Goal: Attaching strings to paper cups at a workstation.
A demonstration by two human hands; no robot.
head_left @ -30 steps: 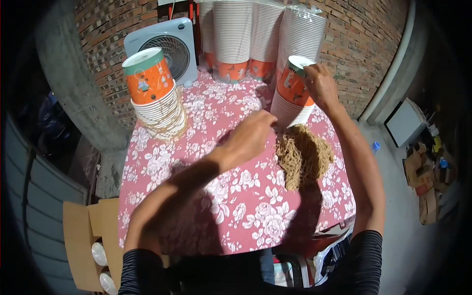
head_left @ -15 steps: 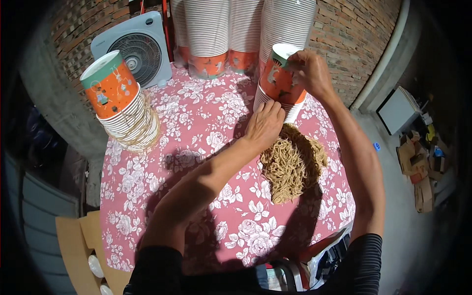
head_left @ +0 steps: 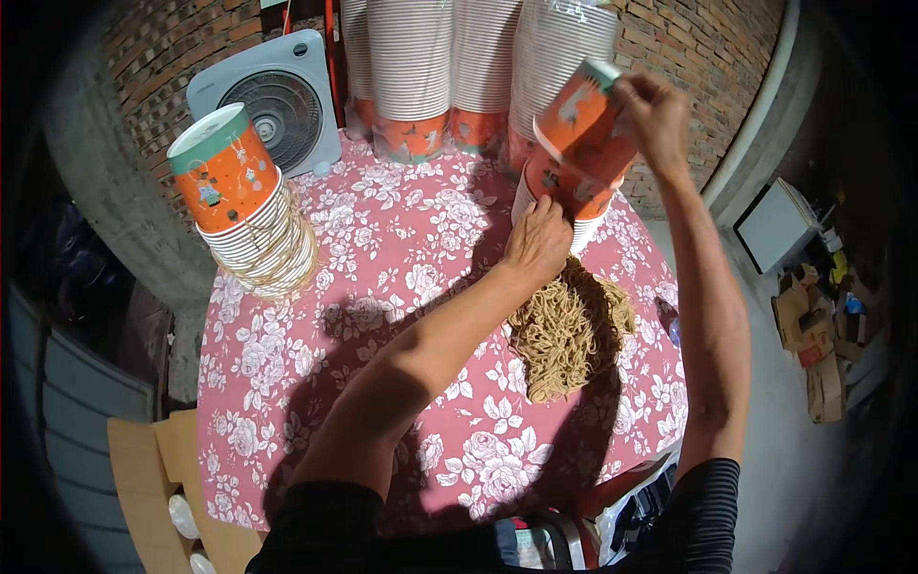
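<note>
My right hand (head_left: 658, 124) pinches the upper edge of an orange paper cup (head_left: 579, 117) with a green band. That cup is tilted and blurred, its lower end at the top of the upside-down cup stack (head_left: 574, 187). Against the near side of the stack, my left hand (head_left: 543, 237) grips with curled fingers; its fingertips are partly hidden. Just in front lies a heap of tan, loop-like bands (head_left: 559, 330). Farther left, another upside-down cup stack (head_left: 228, 177) has similar tan bands (head_left: 277, 249) hanging around its rims.
A grey box fan (head_left: 277, 105) stands at the back left of the flowered pink tablecloth (head_left: 411, 277). Tall plastic-wrapped cup stacks (head_left: 411, 67) line the back edge by a brick wall. Cardboard boxes (head_left: 808, 316) lie on the floor at right.
My right hand has moved up and to the right, raising and tilting the top cup from the stack. My left hand, still at the stack, has shifted slightly right in the picture.
</note>
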